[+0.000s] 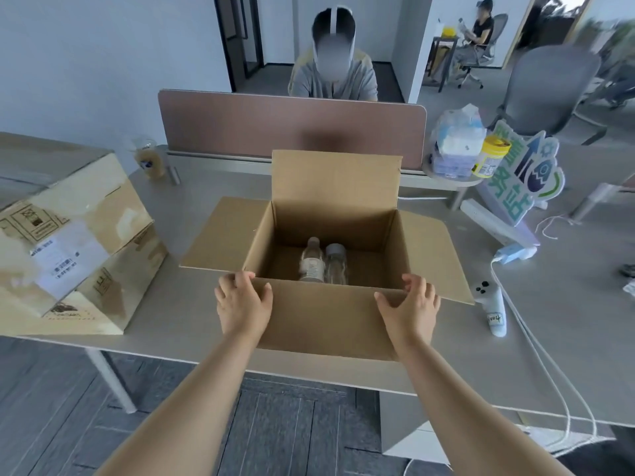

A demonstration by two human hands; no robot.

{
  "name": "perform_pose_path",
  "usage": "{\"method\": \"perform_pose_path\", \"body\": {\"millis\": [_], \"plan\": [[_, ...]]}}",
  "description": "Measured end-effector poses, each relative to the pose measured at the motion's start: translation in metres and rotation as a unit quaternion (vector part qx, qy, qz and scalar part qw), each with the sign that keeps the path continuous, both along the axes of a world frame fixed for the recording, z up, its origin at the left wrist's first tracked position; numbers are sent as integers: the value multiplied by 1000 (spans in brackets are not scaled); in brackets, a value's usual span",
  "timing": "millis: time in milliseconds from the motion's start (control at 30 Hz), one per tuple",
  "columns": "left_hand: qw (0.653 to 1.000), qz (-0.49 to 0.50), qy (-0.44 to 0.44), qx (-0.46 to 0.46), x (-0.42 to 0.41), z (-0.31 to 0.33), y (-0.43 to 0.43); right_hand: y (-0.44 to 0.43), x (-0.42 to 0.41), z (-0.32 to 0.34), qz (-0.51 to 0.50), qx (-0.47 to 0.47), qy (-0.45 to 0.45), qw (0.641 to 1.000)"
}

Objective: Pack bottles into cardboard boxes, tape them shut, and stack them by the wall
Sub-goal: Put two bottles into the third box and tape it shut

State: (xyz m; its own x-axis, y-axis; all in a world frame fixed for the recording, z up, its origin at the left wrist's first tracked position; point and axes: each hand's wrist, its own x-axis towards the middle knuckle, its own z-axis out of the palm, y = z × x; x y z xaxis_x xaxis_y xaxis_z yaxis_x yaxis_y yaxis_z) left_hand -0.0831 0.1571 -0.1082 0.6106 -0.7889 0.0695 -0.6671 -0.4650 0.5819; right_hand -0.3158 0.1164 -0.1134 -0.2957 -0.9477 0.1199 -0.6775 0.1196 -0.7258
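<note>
An open cardboard box (pixel 343 201) stands on the grey table, its far flap upright and its side flaps spread out. Two clear bottles lie inside on the bottom: one with a pale label (pixel 312 261) and one with a grey cap (pixel 336 264). My left hand (pixel 242 302) grips the left end of the near flap (pixel 323 321), thumb on the outside and fingertips over its top edge. At the flap's right end my right hand (pixel 410 305) holds it the same way.
Two taped cardboard boxes (pixel 68 242) are stacked at the table's left. A white controller (pixel 491 304), cables and a charger lie to the right, beside a green sign (pixel 522 176). A brown divider (pixel 292 125) runs behind, with a person seated beyond it.
</note>
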Motion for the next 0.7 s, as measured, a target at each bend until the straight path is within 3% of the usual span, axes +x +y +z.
{"method": "perform_pose_path", "body": {"millis": [133, 367, 500, 700], "plan": [[993, 17, 117, 8, 10, 0, 3, 4, -3, -2, -41, 56, -71, 995], [992, -47, 112, -25, 25, -5, 5, 8, -5, -8, -16, 61, -117, 991], [993, -77, 80, -50, 29, -8, 8, 8, -1, -5, -16, 45, -103, 994], [981, -167, 67, -67, 44, -7, 5, 11, -2, -1, 57, -7, 2, 998]]}}
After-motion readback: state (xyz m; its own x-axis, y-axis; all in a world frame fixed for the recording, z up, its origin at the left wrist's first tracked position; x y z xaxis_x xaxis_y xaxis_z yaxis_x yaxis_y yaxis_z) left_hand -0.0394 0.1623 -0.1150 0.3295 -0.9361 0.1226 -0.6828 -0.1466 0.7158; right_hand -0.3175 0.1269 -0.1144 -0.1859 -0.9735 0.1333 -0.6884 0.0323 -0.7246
